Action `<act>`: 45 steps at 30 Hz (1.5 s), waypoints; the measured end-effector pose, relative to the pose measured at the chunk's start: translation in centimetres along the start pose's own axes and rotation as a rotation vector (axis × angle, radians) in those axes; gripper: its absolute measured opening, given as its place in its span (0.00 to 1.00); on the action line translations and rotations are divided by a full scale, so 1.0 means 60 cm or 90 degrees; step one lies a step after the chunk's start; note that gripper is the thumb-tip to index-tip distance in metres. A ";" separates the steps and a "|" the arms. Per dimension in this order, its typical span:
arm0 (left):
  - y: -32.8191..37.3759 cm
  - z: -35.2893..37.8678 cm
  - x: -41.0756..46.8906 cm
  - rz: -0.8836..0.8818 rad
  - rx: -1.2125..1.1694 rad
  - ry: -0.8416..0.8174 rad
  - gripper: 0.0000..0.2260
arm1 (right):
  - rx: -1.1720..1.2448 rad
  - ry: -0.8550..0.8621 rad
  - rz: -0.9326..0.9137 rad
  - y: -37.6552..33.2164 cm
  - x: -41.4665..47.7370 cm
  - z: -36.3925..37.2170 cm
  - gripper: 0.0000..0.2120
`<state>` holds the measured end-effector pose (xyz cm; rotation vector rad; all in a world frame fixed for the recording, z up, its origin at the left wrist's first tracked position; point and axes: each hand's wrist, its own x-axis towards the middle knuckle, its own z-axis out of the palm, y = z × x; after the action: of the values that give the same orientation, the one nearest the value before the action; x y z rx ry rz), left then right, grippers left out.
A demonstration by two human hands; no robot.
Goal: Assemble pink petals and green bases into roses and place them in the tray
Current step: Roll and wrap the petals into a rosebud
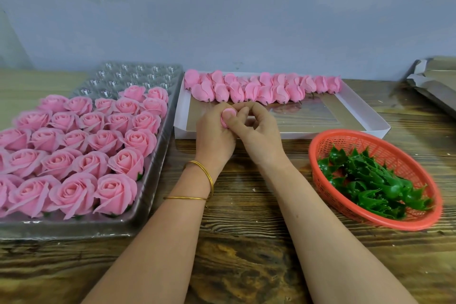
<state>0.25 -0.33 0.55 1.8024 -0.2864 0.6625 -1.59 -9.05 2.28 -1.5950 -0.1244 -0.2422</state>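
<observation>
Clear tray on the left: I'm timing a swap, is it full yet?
Not full: the tray has roses in its near rows, but empty cups show at its far end.

Wooden table (246,242), tray (161,150), box (296,134), basket (394,153), perhaps cardboard (434,81)

Soft, even, fairly bright light falls from above. Shadows are faint, with only a thin dark rim on the brown wooden tabletop (246,242) beneath the red mesh plastic basket (370,221). Glare spots the far cells of the clear plastic compartment tray (138,74) and the shiny floor of the white cardboard box (308,116). Wide-angle bending curves the frame's edges, and the basket looks slightly smeared.
</observation>
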 end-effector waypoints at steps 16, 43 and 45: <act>0.007 -0.004 0.009 -0.072 -0.025 0.041 0.17 | 0.041 0.025 0.027 0.014 0.013 -0.009 0.12; 0.019 -0.012 0.010 -0.170 -0.257 -0.053 0.15 | 0.058 -0.181 0.008 0.008 -0.004 -0.012 0.17; 0.019 -0.013 0.010 -0.177 -0.258 -0.053 0.16 | 0.065 -0.179 0.011 0.009 -0.004 -0.011 0.19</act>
<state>-0.06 0.08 1.98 1.4462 -0.2032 0.3068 -1.72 -9.71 1.72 -1.5202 -0.3348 0.0027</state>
